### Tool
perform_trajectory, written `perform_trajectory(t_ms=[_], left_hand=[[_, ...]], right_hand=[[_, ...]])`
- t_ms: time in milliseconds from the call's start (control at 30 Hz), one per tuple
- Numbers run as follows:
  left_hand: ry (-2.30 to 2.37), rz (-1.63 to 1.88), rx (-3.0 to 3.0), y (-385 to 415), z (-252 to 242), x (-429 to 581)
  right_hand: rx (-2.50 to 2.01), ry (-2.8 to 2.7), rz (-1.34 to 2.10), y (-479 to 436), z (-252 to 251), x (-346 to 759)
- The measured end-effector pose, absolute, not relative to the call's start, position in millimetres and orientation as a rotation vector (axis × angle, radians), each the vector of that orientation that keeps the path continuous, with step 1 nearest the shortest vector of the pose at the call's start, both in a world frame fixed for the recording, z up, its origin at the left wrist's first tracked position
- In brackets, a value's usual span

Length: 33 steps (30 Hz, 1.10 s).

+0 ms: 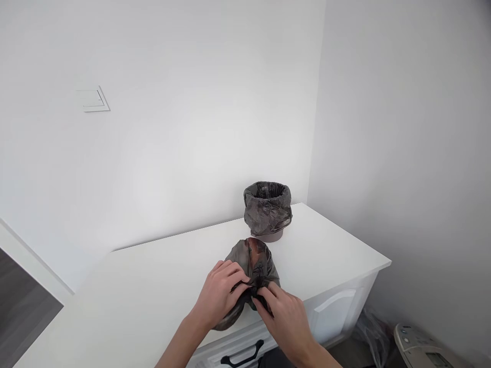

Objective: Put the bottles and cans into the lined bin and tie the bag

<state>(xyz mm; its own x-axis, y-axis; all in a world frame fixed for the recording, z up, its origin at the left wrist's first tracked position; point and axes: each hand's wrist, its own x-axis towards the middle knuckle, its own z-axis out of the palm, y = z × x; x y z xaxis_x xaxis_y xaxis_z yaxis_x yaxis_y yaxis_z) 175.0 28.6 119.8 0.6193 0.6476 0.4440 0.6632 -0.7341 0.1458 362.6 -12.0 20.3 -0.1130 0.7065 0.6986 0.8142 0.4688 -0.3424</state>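
Observation:
A dark, thin plastic garbage bag (238, 252) with something reddish-brown showing through it rests on the white cabinet top (172, 286). My left hand (224, 286) pinches the bag's gathered neck from the left. From the right, my right hand (282, 312) grips the same bunched plastic, its fingers close to the left thumb. Part of the bag hangs toward the cabinet's front edge. Behind it stands a small trash can (268, 212) lined with a similar dark bag folded over its rim; only its lower base shows bare.
White walls meet in a corner behind the cabinet. A light switch (94, 99) is on the left wall. The cabinet front has a black drawer handle (242, 356). At lower right sit a beige appliance (420, 347) and clear plastic wrapping (372, 335).

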Motion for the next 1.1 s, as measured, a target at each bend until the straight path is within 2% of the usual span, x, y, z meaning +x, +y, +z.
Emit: perform_trajectory(t_ms=[200, 500, 600, 700, 800, 967, 1100], left_hand=[[-1.252, -0.831, -2.695, 37, 134, 161], [-1.959, -1.402, -2.240, 57, 140, 126], [-2.023, -1.433, -2.160, 56, 135, 119], [-2.007, -1.431, -2.169, 49, 132, 119], [-1.703, -1.273, -2.291, 39, 132, 123], [-0.914, -0.512, -2.582, 27, 135, 132], [-0.892, -0.387, -2.604, 30, 137, 133]], right_hand=[[-1.024, -1.830, -0.238, -21, 28, 371], [-0.956, -1.979, -0.352, -33, -2, 404], [-0.982, -1.987, -0.313, -31, -4, 407], [-1.050, -1.978, -0.133, -30, 0, 398], [-1.146, -1.950, 0.038, -31, 5, 381], [-1.219, -1.912, 0.121, -28, 6, 348], [-1.165, -1.916, 0.089, -28, 2, 337]])
